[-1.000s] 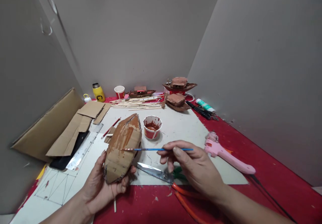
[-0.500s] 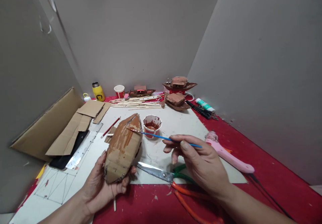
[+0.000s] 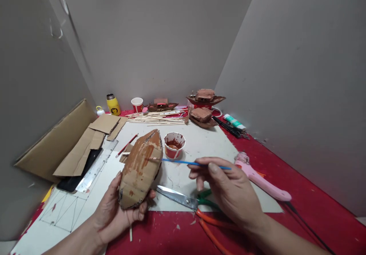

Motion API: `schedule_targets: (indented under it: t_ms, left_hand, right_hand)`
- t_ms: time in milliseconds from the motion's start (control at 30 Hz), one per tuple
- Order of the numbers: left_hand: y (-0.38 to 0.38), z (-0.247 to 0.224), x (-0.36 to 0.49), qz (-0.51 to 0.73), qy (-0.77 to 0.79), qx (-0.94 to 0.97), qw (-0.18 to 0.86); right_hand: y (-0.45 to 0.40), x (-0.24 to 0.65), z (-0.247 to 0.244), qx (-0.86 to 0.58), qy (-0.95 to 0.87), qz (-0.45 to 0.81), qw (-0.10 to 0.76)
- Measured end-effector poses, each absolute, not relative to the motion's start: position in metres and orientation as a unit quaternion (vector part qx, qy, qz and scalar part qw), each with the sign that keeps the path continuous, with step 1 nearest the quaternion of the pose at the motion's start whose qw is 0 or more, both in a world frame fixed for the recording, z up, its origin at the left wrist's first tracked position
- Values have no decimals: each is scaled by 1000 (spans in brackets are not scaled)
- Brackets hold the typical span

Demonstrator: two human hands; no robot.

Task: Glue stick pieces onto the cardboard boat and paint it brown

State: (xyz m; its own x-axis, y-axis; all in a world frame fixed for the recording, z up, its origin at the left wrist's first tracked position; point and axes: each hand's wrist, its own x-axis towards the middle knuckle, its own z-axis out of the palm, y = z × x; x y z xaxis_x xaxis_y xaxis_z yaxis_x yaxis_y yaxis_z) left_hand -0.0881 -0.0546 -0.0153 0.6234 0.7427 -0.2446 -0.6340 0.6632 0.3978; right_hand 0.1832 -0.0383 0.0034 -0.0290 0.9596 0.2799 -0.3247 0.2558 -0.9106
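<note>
My left hand (image 3: 122,209) grips a small cardboard boat (image 3: 140,171) from below, its flat underside tilted toward me. Brown paint covers much of the upper half of that face in streaks; the lower half is mostly bare cardboard. Between the thumb and fingers of my right hand (image 3: 225,182) is a thin blue paintbrush (image 3: 188,163), its bristles against the boat's face near the middle. Just behind the boat stands a paper cup (image 3: 174,148) with brown paint inside. Scissors (image 3: 180,199) with green and orange handles lie beneath my right hand, partly hidden by it.
A pink glue gun (image 3: 265,182) lies at the right. Wooden sticks (image 3: 157,117) and brown model boats (image 3: 201,115) sit at the back, near a yellow bottle (image 3: 113,105). Cardboard pieces (image 3: 80,148), a ruler (image 3: 97,167) and a red pencil (image 3: 126,145) are on the left.
The brush tip has moved down the boat's face, and the painted streaks reach a little lower. My left hand holds the boat in nearly the same place.
</note>
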Motion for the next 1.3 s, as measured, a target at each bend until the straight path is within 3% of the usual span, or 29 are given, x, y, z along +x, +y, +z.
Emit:
schedule_targets:
  t_ms: [133, 367, 633, 933, 1133, 1300]
  left_hand:
    - [-54, -17, -89, 378, 182, 131, 898]
    - [-53, -16, -87, 388, 165, 137, 896]
    - [-56, -18, -89, 376, 170, 132, 901]
    - [-53, -20, -89, 386, 188, 134, 893]
    - [-55, -18, -88, 374, 188, 137, 898]
    - [-56, -18, -87, 370, 190, 149, 897]
  right_hand:
    - [-32, 184, 5, -336, -473, 510, 635]
    - [-44, 173, 0, -334, -511, 603, 514]
    - [-27, 189, 11, -324, -456, 506, 656]
    - [-43, 180, -1, -324, -527, 605, 502]
    - [-34, 189, 5, -343, -484, 475, 650]
    - [-35, 186, 10, -369, -510, 455, 630]
